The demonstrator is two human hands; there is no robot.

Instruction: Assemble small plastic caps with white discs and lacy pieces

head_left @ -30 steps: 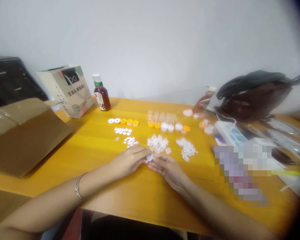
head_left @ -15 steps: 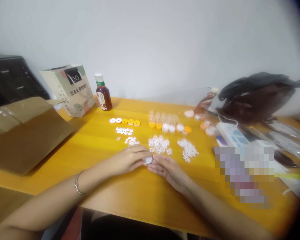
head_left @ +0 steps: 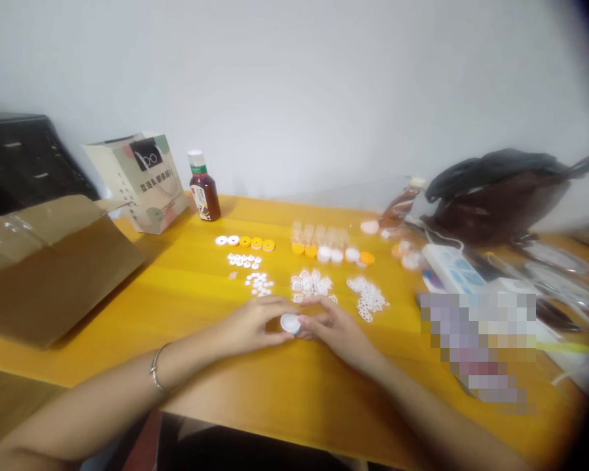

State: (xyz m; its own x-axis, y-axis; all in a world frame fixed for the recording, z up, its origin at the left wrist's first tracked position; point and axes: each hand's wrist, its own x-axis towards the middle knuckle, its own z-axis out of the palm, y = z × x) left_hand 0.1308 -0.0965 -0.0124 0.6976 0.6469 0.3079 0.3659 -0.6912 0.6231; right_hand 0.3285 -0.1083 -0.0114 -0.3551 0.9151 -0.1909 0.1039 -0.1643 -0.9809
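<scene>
A small round white cap point(head_left: 290, 322) is held between both hands above the table, its round face toward me. My left hand point(head_left: 262, 322) grips it from the left with thumb and fingers. From the right, the fingertips of my right hand point(head_left: 331, 327) press on its edge. Just beyond the hands lie a pile of white lacy pieces point(head_left: 311, 284) and small white discs point(head_left: 259, 284). Another heap of white pieces point(head_left: 368, 297) is to the right. Farther back are white and orange rings point(head_left: 245, 242) and a row of clear containers with orange and white caps point(head_left: 324, 253).
An open cardboard box point(head_left: 53, 275) and a paper bag point(head_left: 150, 186) stand left, beside a dark red bottle point(head_left: 203, 190). At right are a tilted bottle point(head_left: 402, 204), a dark bag point(head_left: 495, 196), a white-blue box point(head_left: 452, 268) and cables.
The cap has turned so more of its round face shows. My fingers have shifted around it, and both hands cover part of the lacy pile's near edge. The view has moved slightly.
</scene>
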